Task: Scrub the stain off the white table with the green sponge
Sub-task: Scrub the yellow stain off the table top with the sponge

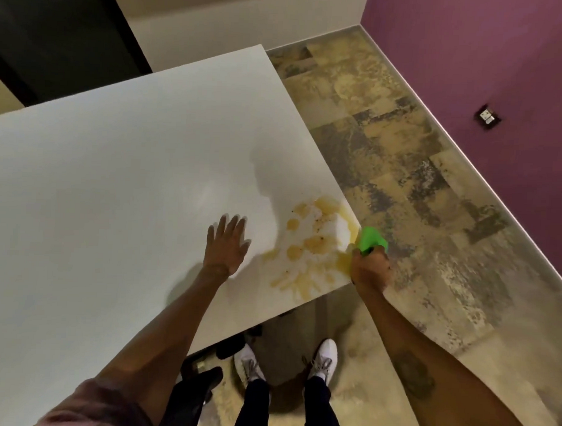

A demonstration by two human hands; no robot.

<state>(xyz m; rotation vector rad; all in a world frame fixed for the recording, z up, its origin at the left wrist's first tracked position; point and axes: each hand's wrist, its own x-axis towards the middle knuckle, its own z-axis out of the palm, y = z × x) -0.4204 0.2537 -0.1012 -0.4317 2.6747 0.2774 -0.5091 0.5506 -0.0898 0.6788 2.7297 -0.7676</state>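
Shoes [324, 357], white, stand on the floor [402, 172] at the table's near corner. Left arm reaches forward over the table [115, 175]; left hand [226, 247] lies flat on the top, fingers spread, just left of the stain [313, 246]. Right arm extends to the table's right edge; right hand [370, 268] is closed around the sponge [372, 240], which projects beyond the fist at the edge beside the stain. Stain: yellowish smears and blots across the near right corner. Purple wall [501, 61] stands beyond the floor

Left hand [226, 242] blurred; green sponge [372, 240] (lower part, seemingly) hidden inside grip.
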